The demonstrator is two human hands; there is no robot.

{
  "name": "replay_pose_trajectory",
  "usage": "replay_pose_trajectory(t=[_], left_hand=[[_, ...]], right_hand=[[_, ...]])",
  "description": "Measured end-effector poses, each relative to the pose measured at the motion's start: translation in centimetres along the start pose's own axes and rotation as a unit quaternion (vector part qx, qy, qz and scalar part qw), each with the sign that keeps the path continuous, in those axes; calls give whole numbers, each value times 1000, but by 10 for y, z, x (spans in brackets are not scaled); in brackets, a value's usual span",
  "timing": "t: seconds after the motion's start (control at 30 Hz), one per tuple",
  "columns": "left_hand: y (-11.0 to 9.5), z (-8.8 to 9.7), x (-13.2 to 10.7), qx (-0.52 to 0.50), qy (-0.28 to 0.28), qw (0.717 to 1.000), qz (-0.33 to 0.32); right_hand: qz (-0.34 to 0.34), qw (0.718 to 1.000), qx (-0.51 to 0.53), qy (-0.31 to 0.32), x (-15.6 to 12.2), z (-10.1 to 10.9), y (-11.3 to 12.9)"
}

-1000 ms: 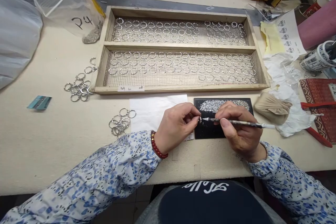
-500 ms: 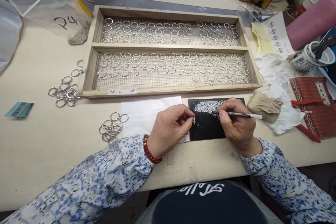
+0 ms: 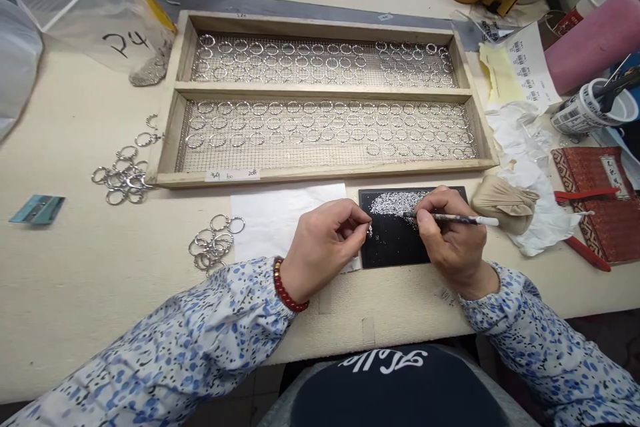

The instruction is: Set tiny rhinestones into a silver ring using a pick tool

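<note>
Between thumb and forefinger my left hand point(image 3: 327, 243) pinches a small silver ring point(image 3: 371, 229), mostly hidden by the fingers, at the left edge of a black tray point(image 3: 395, 250). My right hand point(image 3: 453, 237) is closed around a thin pen-like stick point(image 3: 463, 219) with a pale end. Its dark tip reaches a heap of tiny shiny stones point(image 3: 395, 203) spread over the upper part of the tray. White paper point(image 3: 280, 213) lies under and beside my left hand. Left of it is a loose pile of silver rings point(image 3: 213, 243).
A wooden frame with wire mesh point(image 3: 320, 92) holds rows of silver rings behind my hands. More rings point(image 3: 125, 173) lie at its left corner. On the right are a beige cloth bundle point(image 3: 505, 202), red-handled pliers point(image 3: 587, 253), a red patterned pouch point(image 3: 595, 213) and a white cup point(image 3: 575, 113).
Almost nothing differs. The stick's tip has shifted very slightly left over the stones; my left hand keeps its place.
</note>
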State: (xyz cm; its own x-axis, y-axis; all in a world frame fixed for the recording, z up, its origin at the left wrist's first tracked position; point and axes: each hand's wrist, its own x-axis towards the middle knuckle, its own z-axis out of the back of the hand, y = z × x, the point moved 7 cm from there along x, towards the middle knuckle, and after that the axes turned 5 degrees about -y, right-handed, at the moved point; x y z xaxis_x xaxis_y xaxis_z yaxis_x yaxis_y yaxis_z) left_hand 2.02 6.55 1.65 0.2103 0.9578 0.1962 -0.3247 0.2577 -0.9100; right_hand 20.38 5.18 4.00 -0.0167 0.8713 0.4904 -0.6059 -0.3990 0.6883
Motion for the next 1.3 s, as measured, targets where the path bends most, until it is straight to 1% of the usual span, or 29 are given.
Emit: replay_pose_trajectory(t=[0.13,0.23,0.33,0.4,0.53,1.07,1.3], left_hand=[[-1,1,1,8,-2,1000,-6],[-2,0,1,7,-3,1000,-6],[-2,0,0,5,-4,1000,-7],[-2,-1,0,5,-6,1000,-7],[-1,-1,-1,2,-6,1000,-5],[-2,-2,0,-8,-4,1000,-13],[-3,-1,0,-12,-7,1000,-18]], right_hand=[[2,999,29,-17,1,3,5],[7,995,99,-19,2,2,14],[11,985,172,13,2,-3,22],[23,980,194,40,1,-7,27],[37,978,196,64,0,-11,31],[44,976,196,79,-1,-15,31],[43,976,200,68,0,-12,31]])
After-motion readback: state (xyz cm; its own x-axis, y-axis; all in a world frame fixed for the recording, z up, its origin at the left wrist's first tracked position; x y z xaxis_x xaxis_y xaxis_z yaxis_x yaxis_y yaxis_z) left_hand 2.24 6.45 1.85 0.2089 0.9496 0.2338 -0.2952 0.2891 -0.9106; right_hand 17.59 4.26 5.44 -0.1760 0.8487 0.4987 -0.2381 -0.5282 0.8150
